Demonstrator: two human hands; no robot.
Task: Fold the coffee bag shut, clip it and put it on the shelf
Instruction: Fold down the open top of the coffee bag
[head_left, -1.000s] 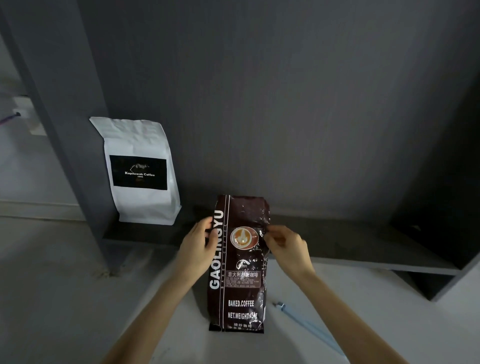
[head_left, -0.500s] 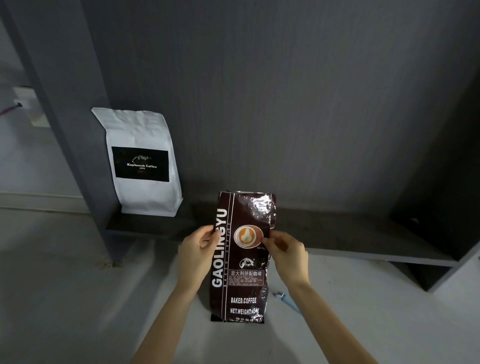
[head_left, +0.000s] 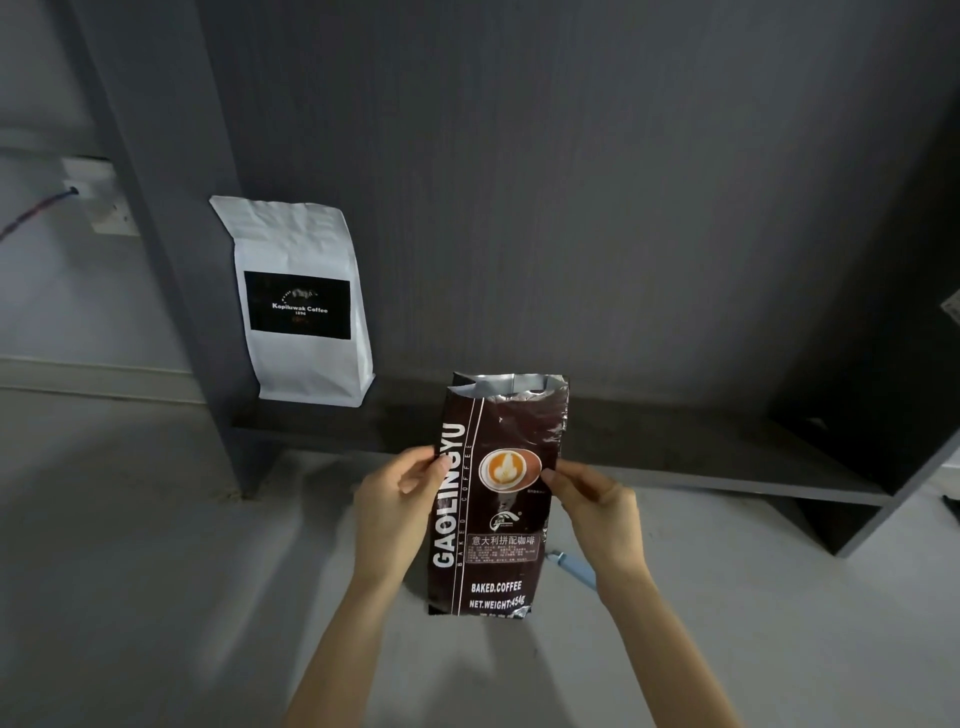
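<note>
A dark brown foil coffee bag (head_left: 496, 499) marked GAOLINGYU stands upright on the grey floor in front of a low dark shelf (head_left: 675, 447). Its top is open, with the silver lining showing at the mouth. My left hand (head_left: 400, 514) grips the bag's left edge at mid height, and my right hand (head_left: 597, 506) pinches its right edge. A light blue clip (head_left: 574, 566) lies on the floor just right of the bag, partly hidden behind my right wrist.
A white coffee bag (head_left: 301, 301) with a black label stands at the shelf's left end against the dark back panel. A grey upright post (head_left: 171, 218) bounds the shelf on the left. A wall socket (head_left: 101, 200) with a cable is at far left.
The bag's top has straightened up and now shows its open silver mouth. Both hands have slid a little lower along the bag's edges, still holding it.
</note>
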